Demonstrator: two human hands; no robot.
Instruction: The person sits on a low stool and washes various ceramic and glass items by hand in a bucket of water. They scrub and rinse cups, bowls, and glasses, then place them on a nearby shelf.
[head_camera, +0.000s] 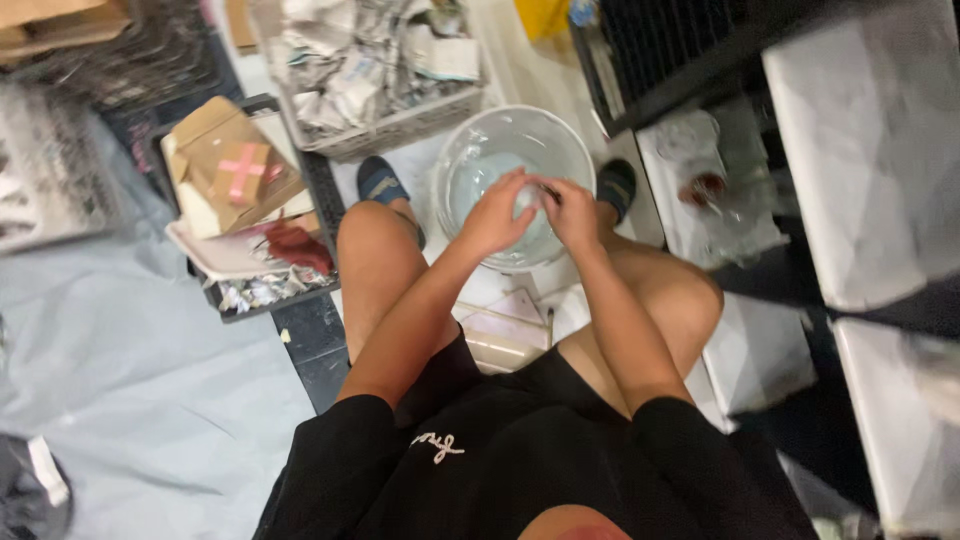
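1. Right now I sit with my knees apart over a clear round basin (470, 150) on the floor, and both hands meet above its water.
2. My left hand (497, 215) curls its fingers around a small pale thing (527, 200); that grip is closed on it.
3. My right hand (572, 212) pinches the same thing from the other side, fingers together on it, so it sits between both hands just over the basin.
4. What the thing is I cannot tell; it is mostly hidden by my fingers.
5. As I judge it, I am rinsing or rubbing it over the water.
6. Next, I judge, it needs turning within a gentle grip, kept low over the basin.
7. A basket of crumpled paper (385, 130) stands beyond the basin.
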